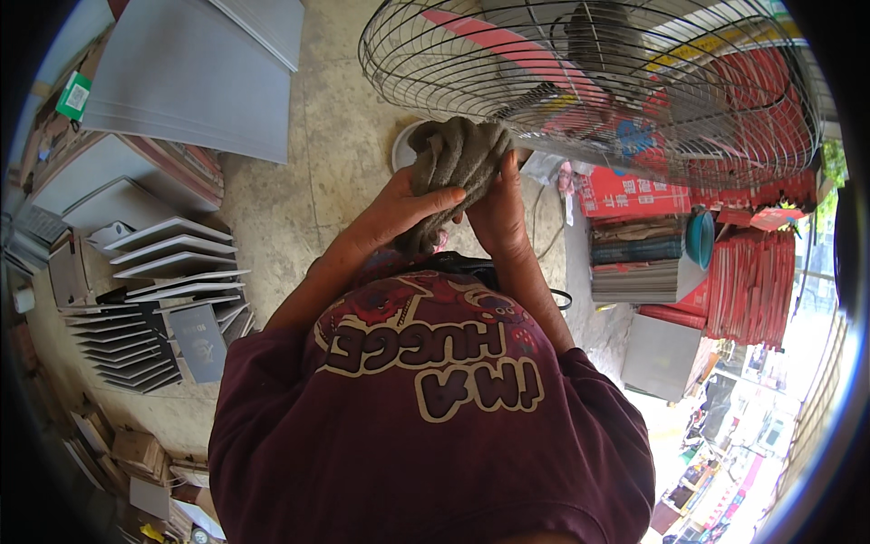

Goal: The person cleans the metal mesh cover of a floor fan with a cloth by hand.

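A grey-brown cloth [462,150], bunched and folded, is held up in front of my chest between both hands. My left hand [399,201] grips it from the left, the thumb lying across its folds. On the other side my right hand [500,213] holds the cloth's right edge, its fingers partly hidden. A loose end of the cloth hangs down between my wrists. Behind it shows part of a round white rim [402,150], perhaps of a basin or bucket. Just beyond my right hand is the wire cage of a large fan [507,104].
On the left, grey boards [195,82] lie stacked, with standing board folders [177,258] and a grey-blue book cover [197,343] below. Red bundles [750,286], a teal bowl [699,239] and piled sheets [634,279] are at right. Cardboard boxes [139,451] sit lower left.
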Tool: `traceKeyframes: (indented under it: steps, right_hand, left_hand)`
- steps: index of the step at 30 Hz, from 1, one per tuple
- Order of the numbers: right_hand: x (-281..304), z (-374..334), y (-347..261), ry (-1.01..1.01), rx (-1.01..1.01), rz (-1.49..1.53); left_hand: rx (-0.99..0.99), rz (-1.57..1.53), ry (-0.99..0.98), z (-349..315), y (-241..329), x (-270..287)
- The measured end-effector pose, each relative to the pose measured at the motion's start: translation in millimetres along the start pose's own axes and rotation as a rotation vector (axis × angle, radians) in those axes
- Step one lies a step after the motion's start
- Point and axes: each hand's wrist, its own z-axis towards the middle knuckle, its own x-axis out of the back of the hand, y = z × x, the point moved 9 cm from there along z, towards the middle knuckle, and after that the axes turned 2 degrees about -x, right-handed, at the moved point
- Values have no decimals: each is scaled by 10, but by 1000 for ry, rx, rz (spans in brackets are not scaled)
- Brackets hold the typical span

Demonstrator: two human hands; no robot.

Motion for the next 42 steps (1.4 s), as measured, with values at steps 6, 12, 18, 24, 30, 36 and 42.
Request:
traceKeyframes:
  steps: [6, 12, 18, 24, 30, 36, 42]
  right_hand:
    - [-65, -89, 2, -43, -130, -227]
    - [-795, -217, -625, -216, 411, -537]
    - [-682, 221, -467, -13, 239, -511]
    - [-187, 512, 113, 75, 57, -494]
    - [106, 495, 450, 119, -209, -229]
    - [209, 412, 592, 138, -254, 26]
    - [543, 395, 802, 179, -334, 90]
  left_hand:
    - [50, -12, -42, -77, -200, 82]
    - [-156, -80, 76, -12, 367, 95]
    - [-34, -106, 91, 217, 219, 320]
    - [169, -151, 157, 159, -383, 501]
    - [240, -95, 178, 93, -503, 450]
    - [271, -84, 100, 111, -618, 392]
    - [391, -62, 92, 100, -818, 350]
